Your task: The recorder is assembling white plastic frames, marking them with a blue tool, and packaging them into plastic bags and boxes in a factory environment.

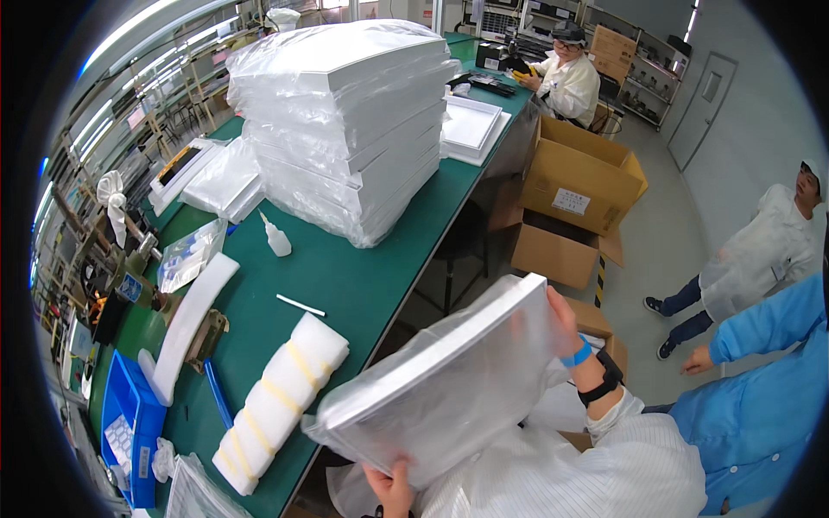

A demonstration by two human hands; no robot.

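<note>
Bagged white panel held tilted off near right edge of green bench. Left hand clamped on near edge, right hand on far edge. Step judged: bag handling; firm two-handed support needed next.

A flat white box in a clear plastic bag is being held tilted off the near edge of the green surface. It is being gripped at its lower edge by the left hand and at its upper right corner by the right hand. A tall stack of bagged white boxes is being carried at the surface's middle, a roll of white foam near the front edge.
</note>
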